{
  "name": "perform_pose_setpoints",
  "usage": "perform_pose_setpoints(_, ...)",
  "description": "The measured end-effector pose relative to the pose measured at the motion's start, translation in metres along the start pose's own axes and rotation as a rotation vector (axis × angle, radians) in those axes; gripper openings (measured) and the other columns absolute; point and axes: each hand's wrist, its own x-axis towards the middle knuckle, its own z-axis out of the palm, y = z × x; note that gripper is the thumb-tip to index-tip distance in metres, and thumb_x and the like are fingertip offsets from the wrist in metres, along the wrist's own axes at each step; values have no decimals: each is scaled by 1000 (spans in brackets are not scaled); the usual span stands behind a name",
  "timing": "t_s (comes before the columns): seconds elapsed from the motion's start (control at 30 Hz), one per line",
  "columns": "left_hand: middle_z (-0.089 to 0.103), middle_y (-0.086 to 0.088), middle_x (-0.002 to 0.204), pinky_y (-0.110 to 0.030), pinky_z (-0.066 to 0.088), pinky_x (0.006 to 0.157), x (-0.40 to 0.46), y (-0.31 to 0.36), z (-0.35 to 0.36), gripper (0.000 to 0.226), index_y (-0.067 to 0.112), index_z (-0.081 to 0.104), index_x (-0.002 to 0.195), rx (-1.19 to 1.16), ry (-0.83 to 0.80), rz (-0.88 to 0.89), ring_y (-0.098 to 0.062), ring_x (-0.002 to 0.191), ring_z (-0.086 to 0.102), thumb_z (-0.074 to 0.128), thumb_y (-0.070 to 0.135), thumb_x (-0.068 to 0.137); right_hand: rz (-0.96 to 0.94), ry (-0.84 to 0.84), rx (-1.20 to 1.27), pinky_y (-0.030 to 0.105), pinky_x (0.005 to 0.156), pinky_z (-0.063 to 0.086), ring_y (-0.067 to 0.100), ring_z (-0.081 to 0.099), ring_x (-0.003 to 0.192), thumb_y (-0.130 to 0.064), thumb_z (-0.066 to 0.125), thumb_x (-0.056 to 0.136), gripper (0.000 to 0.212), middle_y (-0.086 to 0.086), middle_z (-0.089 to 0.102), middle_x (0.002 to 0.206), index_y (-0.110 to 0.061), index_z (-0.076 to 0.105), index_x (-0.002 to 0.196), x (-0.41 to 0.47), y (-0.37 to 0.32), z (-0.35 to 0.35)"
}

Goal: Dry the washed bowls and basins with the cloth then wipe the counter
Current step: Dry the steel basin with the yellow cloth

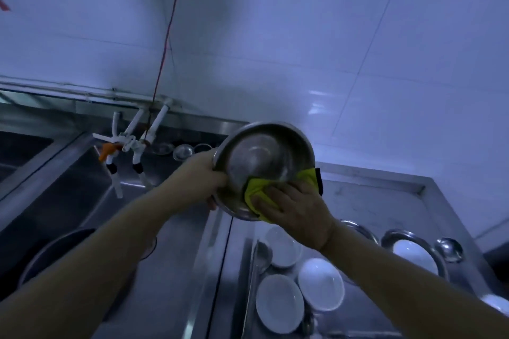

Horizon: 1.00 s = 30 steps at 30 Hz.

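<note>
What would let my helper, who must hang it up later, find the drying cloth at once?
Start at the round stainless-steel basin held tilted above the steel counter. The left hand grips its rim; the right hand presses the yellow-green cloth against its lower rim. It is the only bright, soft thing among grey metal and white bowls.

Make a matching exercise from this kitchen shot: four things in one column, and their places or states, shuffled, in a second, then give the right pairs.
Things:
1. steel basin
2. yellow cloth
3. white bowls
4. faucets

Places or states:
A. lying on the steel counter, low in the view
B. held up by its rim in the left hand
C. mounted at the wall above the sink
D. pressed against the basin's inside by the right hand

Pairs: 1-B, 2-D, 3-A, 4-C
</note>
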Motion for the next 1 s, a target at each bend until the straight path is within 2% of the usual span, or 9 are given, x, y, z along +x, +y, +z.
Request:
perform_pose_setpoints(0.13, 61, 1, 66, -10, 43, 45, 3, -14, 15, 17, 24, 62, 77, -248, 301, -61, -13, 59, 57, 58, 8, 75, 292, 2, 11, 33, 62, 41, 24, 59, 61, -14, 68, 86, 13, 5, 67, 75, -19, 74, 97, 29, -41, 4)
perform_pose_setpoints(0.27, 68, -12, 88, -25, 52, 48, -9, -32, 39, 34, 15, 59, 109, -591, 241, -75, -19, 70, 67, 53, -7, 85, 471, -10, -9, 33, 61, 40, 24, 56, 61, -18, 65, 89, 21, 4, 66, 74, -20, 72, 109, 47, -69, 5)
perform_pose_setpoints(0.37, 68, -15, 84, -30, 53, 49, -3, -36, 24, 33, 14, 63, 103, -541, 161, -18, -19, 66, 68, 50, -7, 81, 451, -100, 91, 33, 67, 45, 25, 64, 73, -20, 59, 92, 27, 5, 72, 100, -19, 68, 117, 42, -74, 1)
perform_pose_setpoints(0.47, 71, -9, 89, -40, 56, 68, 2, -40, 7, 33, 27, 68, 92, -351, 87, 55, -23, 81, 68, 54, 4, 73, 302, -286, 215, 36, 77, 49, 27, 66, 92, -28, 49, 93, 34, 6, 66, 121, -16, 66, 120, 30, -55, -13)
perform_pose_setpoints(0.67, 66, -5, 80, -22, 50, 42, 5, -46, 2, 42, 34, 62, 81, -223, -44, 28, -12, 60, 68, 49, -5, 77, 132, -461, 87, 34, 74, 49, 27, 64, 78, -16, 58, 79, 21, 4, 70, 90, -16, 73, 94, 18, -10, -34)
perform_pose_setpoints(0.8, 66, -4, 83, -27, 52, 44, 5, -46, 20, 23, 36, 61, 90, -343, -42, -14, -21, 66, 68, 50, 16, 91, 414, -312, -148, 34, 66, 44, 29, 59, 67, -2, 56, 71, 27, 7, 64, 74, -11, 72, 90, 35, -7, -31)
perform_pose_setpoints(0.87, 70, 7, 80, -18, 51, 50, 6, -44, 31, 13, 35, 61, 90, -327, -4, 17, -8, 72, 68, 49, 33, 93, 586, -273, -191, 35, 68, 45, 30, 60, 74, -6, 56, 75, 30, 9, 66, 81, -10, 70, 101, 46, -13, -25)
perform_pose_setpoints(0.93, 71, 14, 78, -18, 51, 53, 6, -41, 43, 18, 31, 62, 91, -357, 9, 37, -3, 71, 68, 47, 39, 94, 710, -391, -99, 38, 73, 46, 32, 58, 89, -28, 65, 79, 42, 12, 65, 99, -8, 64, 116, 53, -23, -16)
perform_pose_setpoints(1.0, 72, 6, 79, -19, 52, 48, 8, -38, 52, 21, 29, 63, 94, -427, 20, 18, -5, 69, 69, 44, 37, 96, 763, -547, 57, 42, 81, 44, 31, 49, 109, -52, 52, 84, 62, 13, 54, 125, -12, 51, 131, 56, -30, -10)
